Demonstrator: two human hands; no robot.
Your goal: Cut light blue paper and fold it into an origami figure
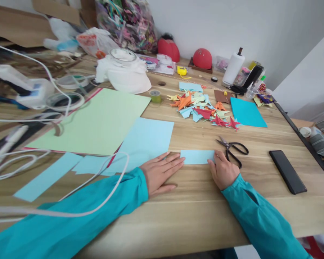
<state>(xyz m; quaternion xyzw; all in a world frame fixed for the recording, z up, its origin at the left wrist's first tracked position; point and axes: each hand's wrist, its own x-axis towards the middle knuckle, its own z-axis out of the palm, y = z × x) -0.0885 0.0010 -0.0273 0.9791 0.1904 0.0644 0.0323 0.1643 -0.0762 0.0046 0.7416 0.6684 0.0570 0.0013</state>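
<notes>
A light blue paper strip (pixel 196 157) lies flat on the wooden table between my two hands. My right hand (pixel 223 169) pinches its right end between thumb and curled fingers. Palm down, my left hand (pixel 162 173) rests on the table with fingers stretched out, the fingertips at the strip's left end. Behind the left hand is a larger light blue sheet (pixel 151 138), partly under a pale green sheet (pixel 97 122). Black-handled scissors (pixel 230 147) lie just beyond my right hand, blades apart. Another blue strip (pixel 48 176) lies at the left, near my sleeve.
Folded paper figures (pixel 202 108) are heaped at the back, near a turquoise sheet (pixel 248 112). A phone (pixel 287 172) lies at the right. A white cable (pixel 124 169) loops over my left sleeve. A green spool (pixel 155 96) and a white bag (pixel 126 73) stand behind.
</notes>
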